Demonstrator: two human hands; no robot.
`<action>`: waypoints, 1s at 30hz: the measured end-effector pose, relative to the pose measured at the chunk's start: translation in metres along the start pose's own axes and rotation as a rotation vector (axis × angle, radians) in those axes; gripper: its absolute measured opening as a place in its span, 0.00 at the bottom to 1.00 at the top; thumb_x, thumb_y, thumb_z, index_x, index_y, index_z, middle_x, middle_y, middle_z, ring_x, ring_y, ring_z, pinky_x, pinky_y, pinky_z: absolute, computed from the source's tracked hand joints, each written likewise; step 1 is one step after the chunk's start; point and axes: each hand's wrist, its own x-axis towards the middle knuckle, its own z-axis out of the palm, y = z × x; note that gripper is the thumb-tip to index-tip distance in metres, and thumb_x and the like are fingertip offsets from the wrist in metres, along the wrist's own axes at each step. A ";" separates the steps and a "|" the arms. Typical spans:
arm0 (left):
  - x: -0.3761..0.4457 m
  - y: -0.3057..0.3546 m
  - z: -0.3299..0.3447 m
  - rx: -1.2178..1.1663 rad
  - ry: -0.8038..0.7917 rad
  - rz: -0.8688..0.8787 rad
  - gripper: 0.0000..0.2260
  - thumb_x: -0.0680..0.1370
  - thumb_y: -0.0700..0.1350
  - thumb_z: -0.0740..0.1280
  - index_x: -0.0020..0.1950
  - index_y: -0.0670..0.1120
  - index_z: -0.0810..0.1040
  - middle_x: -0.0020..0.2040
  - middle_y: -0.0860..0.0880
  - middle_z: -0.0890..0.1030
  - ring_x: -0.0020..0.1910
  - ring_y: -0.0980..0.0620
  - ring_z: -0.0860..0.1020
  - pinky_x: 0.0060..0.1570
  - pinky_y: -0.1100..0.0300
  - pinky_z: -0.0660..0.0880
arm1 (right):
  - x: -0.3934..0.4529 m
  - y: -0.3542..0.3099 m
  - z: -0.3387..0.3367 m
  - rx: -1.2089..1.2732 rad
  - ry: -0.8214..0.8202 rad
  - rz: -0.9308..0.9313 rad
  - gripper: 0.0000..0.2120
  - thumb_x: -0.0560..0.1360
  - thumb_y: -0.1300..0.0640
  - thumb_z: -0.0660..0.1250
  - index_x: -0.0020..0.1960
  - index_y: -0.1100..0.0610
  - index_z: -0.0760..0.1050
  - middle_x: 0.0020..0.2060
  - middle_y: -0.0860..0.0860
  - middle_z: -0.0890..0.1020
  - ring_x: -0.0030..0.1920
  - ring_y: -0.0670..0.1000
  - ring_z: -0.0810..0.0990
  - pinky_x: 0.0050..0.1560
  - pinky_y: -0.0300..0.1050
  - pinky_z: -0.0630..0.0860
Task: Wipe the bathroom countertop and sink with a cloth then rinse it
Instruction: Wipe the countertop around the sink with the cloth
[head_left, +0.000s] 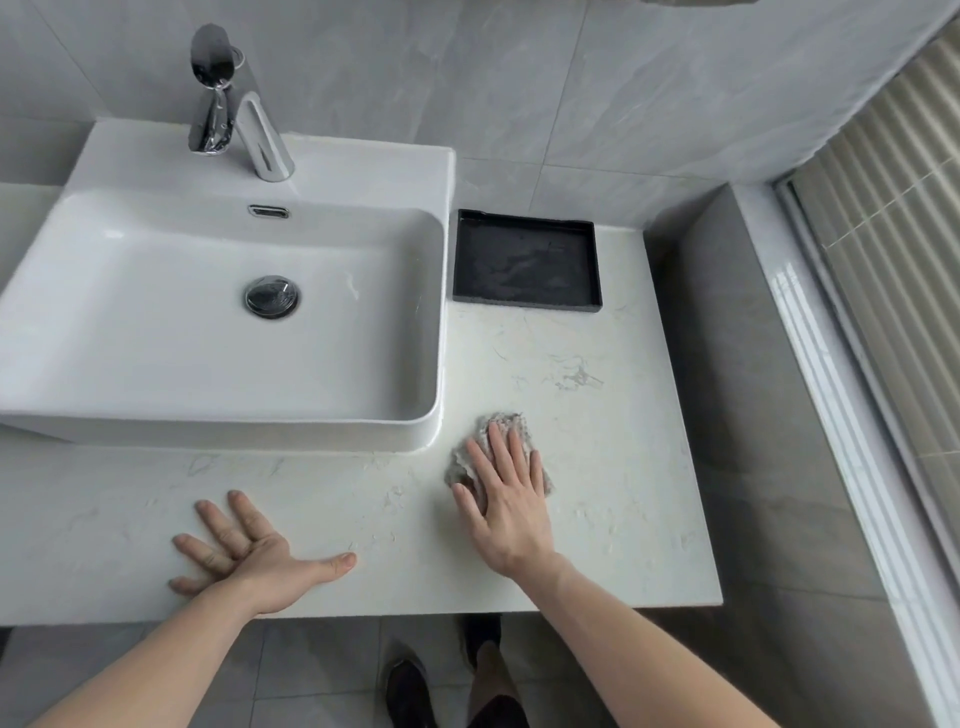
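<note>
while my right hand (506, 499) lies flat with fingers spread on the grey cloth (493, 452), pressing it to the white marbled countertop (597, 467), my left hand (249, 556) rests palm down on the bare stone off to its left, fingers splayed and holding nothing. the cloth is bunched under my right palm, and its crumpled edges poke out beyond my fingertips and past my thumb. just ahead and to the left of that hand is the near right corner of the white sink (208, 431), which sits on top of the counter; the cloth is close to that corner but not touching it. straight ahead of my left hand is the sink's front wall. farther ahead of my right hand, well apart from the cloth, a black tray (597, 270) sits against the wall beside the basin. a chrome faucet (260, 140) stands at the far side of the basin, with the round drain (272, 296) below it.
</note>
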 end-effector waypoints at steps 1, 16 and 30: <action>0.001 0.000 0.000 0.003 0.001 0.000 0.80 0.44 0.85 0.65 0.73 0.48 0.18 0.72 0.42 0.17 0.74 0.30 0.24 0.71 0.26 0.39 | -0.001 0.006 -0.004 0.003 0.001 0.004 0.29 0.85 0.37 0.47 0.84 0.41 0.50 0.84 0.43 0.42 0.83 0.48 0.33 0.82 0.54 0.33; -0.001 0.000 -0.002 -0.020 -0.007 -0.002 0.80 0.43 0.85 0.65 0.73 0.48 0.17 0.72 0.42 0.16 0.73 0.30 0.24 0.71 0.26 0.40 | -0.024 0.137 -0.065 -0.127 0.071 0.363 0.34 0.84 0.41 0.55 0.85 0.44 0.44 0.85 0.48 0.43 0.84 0.54 0.39 0.82 0.61 0.40; -0.005 0.002 0.000 -0.004 -0.009 -0.001 0.80 0.44 0.85 0.65 0.73 0.49 0.18 0.73 0.43 0.17 0.74 0.31 0.24 0.71 0.26 0.40 | -0.053 0.047 -0.007 -0.031 0.058 -0.079 0.30 0.87 0.50 0.55 0.84 0.42 0.45 0.84 0.43 0.46 0.84 0.48 0.41 0.84 0.51 0.41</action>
